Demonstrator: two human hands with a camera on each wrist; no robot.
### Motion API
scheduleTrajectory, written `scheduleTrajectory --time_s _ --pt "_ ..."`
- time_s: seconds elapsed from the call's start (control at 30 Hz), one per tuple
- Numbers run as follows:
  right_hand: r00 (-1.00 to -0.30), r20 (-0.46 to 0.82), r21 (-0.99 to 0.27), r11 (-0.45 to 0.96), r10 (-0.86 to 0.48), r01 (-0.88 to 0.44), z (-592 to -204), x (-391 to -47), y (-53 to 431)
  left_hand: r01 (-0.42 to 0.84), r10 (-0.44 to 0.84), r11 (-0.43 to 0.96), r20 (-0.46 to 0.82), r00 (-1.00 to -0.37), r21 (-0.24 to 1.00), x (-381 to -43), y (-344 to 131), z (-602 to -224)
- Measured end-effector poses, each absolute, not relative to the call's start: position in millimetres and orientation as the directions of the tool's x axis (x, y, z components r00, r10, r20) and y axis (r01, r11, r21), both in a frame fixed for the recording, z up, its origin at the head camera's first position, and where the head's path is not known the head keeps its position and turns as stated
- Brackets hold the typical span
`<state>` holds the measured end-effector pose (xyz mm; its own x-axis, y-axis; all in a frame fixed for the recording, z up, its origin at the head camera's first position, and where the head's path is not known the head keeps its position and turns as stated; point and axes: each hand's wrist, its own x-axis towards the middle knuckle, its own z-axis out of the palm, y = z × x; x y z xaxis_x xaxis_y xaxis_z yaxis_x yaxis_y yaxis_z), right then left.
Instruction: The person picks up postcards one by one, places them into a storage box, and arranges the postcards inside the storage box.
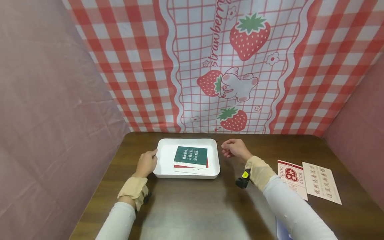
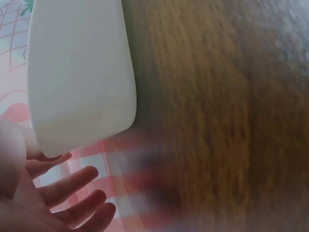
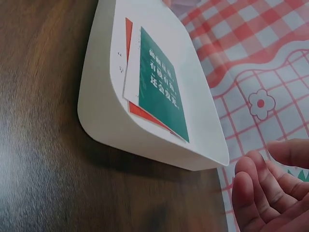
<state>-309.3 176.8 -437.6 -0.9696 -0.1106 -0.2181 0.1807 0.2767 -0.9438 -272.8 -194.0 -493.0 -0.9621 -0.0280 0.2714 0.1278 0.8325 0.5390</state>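
Observation:
A shallow white tray lies on the table. Inside it, a dark green card with white Chinese characters rests on top of red and white cards. At the tray's left wall, my left hand pinches the rim between thumb and index finger; its other fingers stretch out loosely below the corner. My right hand is just off the tray's right side, holding nothing, its fingers loosely curled near the far right corner.
Right of my right forearm lie a red-and-white "GOOD LUCK" card and a cream card with brown characters. A bluish flat item shows partly under the right sleeve. A strawberry-print checked cloth hangs behind the wooden table.

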Motion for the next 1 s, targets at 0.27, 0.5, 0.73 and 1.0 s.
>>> scheduleTrajectory --time_s 0.27,0.5,0.73,1.0 --pt "-0.964 -0.224 -0.940 0.294 -0.141 0.175 -441 -310 179 0.124 -0.028 0.834 0.266 -0.963 0.538 -274 -195 -493" --pt "-0.969 -0.181 -0.916 0.388 -0.167 0.104 -439 -309 187 0.120 -0.032 0.827 0.258 -0.965 0.549 -274 -196 -493" --pt "-0.973 -0.147 -0.853 0.521 -0.179 0.033 -435 -305 206 0.132 -0.031 0.824 0.277 -0.960 0.550 -274 -195 -493" --pt "-0.972 -0.123 -0.814 0.581 -0.202 -0.018 -430 -301 223 0.130 -0.042 0.821 0.287 -0.957 0.556 -272 -195 -494"
